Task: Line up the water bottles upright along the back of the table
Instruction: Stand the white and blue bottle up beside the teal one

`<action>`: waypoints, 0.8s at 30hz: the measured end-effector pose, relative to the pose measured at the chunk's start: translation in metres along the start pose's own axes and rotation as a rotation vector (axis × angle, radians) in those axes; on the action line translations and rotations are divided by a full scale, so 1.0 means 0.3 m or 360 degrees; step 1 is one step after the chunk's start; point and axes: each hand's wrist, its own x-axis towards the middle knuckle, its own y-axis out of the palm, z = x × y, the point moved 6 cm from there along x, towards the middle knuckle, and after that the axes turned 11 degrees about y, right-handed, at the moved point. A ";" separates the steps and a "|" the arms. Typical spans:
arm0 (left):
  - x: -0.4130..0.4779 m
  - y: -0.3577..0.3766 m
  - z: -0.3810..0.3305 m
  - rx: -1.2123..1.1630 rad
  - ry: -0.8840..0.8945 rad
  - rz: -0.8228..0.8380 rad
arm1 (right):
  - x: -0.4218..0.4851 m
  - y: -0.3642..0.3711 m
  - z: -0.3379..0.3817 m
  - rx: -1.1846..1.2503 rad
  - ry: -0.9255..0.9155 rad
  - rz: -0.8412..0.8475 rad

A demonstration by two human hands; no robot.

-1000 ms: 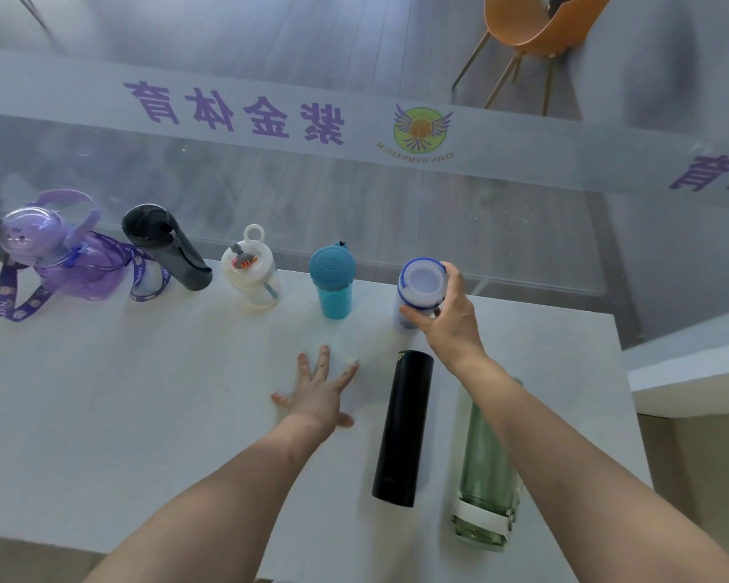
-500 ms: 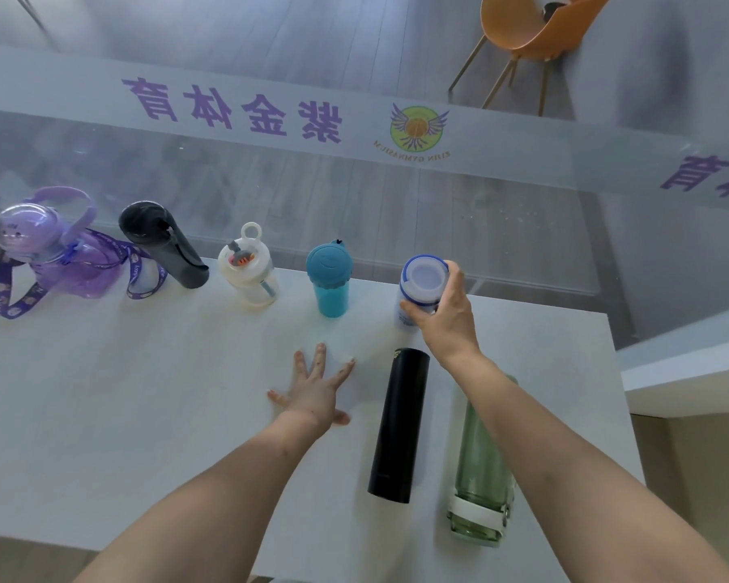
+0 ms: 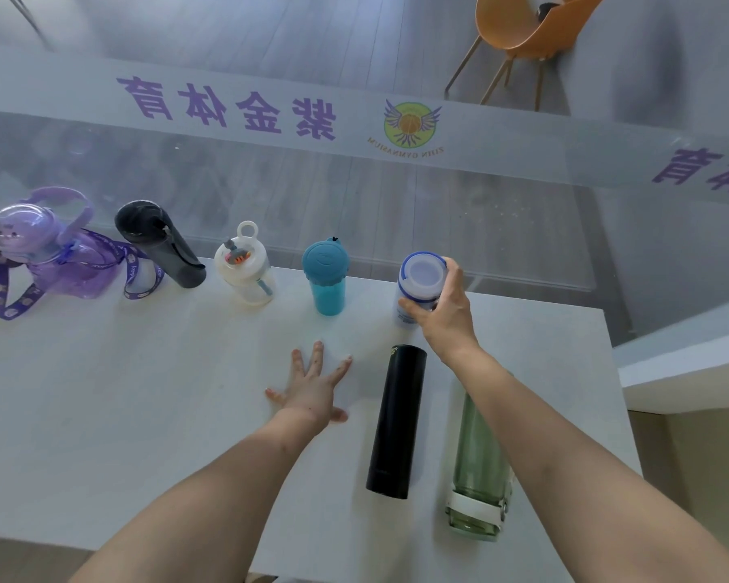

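I had my right hand (image 3: 440,317) wrapped around the blue-rimmed bottle (image 3: 421,284), which stood upright near the tabletop's (image 3: 144,393) back edge, toward the right back corner, its white cap facing up at me. My left hand (image 3: 312,391) lay open, palm down and fingers spread, flat on the tabletop near the middle.

To the left along the back edge stood the teal bottle (image 3: 327,275), the white bottle (image 3: 245,267) with its loop lid, the black bottle (image 3: 161,244) and the purple bottle (image 3: 47,246), its strap trailing onto the tabletop. All had their long axes vertical, though the wide lens made the black and purple ones seem to lean.

Two bottles lay on their sides toward the right front corner: the black flask (image 3: 396,420) and, just beside it on the right, the green bottle (image 3: 480,469), partly hidden under my right forearm. Both ran front to back, with the green bottle's white band at the front end.

Against half a second before, almost nothing differed: both hands and every bottle kept their places.
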 end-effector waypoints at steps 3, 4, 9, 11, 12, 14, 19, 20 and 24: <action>0.001 0.005 -0.001 0.0010 0.0006 -0.0015 | 0.002 -0.002 0.001 0.0004 -0.0009 0.0007; 0.002 0.006 -0.002 0.0008 0.0008 -0.0020 | 0.002 -0.002 0.002 0.0006 -0.0006 0.0007; 0.003 0.009 0.001 -0.0005 0.0013 -0.0036 | 0.000 -0.005 0.005 0.0008 0.0001 0.0007; 0.003 0.010 0.000 -0.0004 0.0012 -0.0040 | -0.004 -0.008 0.000 0.0012 0.0010 0.0001; 0.004 0.010 0.000 -0.0006 0.0012 -0.0043 | -0.006 -0.008 -0.001 0.0011 0.0013 -0.0003; 0.007 0.011 0.002 -0.0008 0.0010 -0.0044 | -0.006 -0.007 -0.008 0.0014 0.0028 0.0006; 0.008 0.009 0.003 0.0001 0.0003 -0.0063 | -0.040 -0.047 -0.010 0.0015 0.0153 0.0052; 0.005 0.007 0.002 0.0006 -0.0001 -0.0060 | -0.063 -0.073 -0.010 -0.0017 0.0137 0.0018; -0.015 0.018 0.002 0.0033 0.0014 -0.0110 | -0.213 -0.159 -0.013 -0.0241 -0.0401 -0.0202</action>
